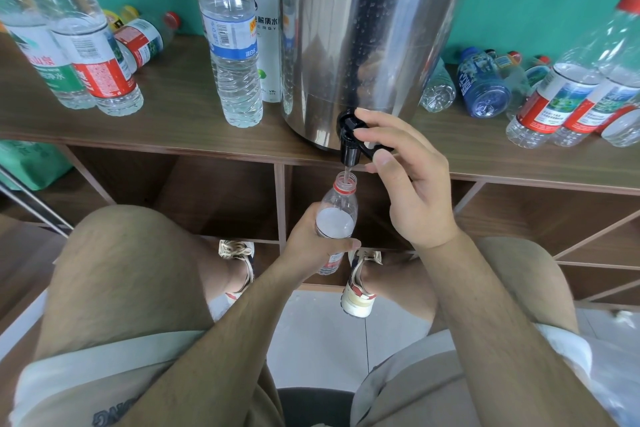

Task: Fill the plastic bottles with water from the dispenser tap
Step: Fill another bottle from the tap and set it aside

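Observation:
A steel water dispenser (363,38) stands on the wooden shelf top (180,114), its black tap (349,140) jutting over the front edge. My right hand (412,180) pinches the tap's lever between thumb and fingers. Water runs from the spout into the open mouth of a clear plastic bottle (337,210) with a red neck ring. My left hand (308,246) grips that bottle around its middle, holding it upright just below the tap. The bottle is mostly full.
Several capped bottles (230,45) stand left of the dispenser, others (83,55) at far left. Several bottles (485,87) lie or stand at the right. Open cubbies (221,198) sit below the shelf. My knees and shoes are underneath.

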Available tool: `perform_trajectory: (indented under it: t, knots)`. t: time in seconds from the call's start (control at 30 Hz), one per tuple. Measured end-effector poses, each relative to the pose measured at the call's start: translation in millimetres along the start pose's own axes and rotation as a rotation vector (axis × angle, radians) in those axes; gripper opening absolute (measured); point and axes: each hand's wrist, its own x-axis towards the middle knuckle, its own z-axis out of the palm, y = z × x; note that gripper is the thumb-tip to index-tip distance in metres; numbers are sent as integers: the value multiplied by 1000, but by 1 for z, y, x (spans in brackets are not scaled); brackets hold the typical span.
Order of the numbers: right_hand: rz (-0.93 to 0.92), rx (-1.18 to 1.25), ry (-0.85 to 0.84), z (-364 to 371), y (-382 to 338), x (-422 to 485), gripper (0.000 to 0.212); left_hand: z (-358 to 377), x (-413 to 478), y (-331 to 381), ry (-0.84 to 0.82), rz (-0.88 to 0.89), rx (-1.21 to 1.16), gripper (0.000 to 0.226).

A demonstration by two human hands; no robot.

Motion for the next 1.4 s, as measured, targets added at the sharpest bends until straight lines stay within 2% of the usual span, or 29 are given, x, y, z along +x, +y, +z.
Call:
perform_trajectory:
  t: [1.4]
  knots:
    - [-5, 4, -1, 0, 1, 0, 28, 1, -2, 1, 0, 4, -44, 79]
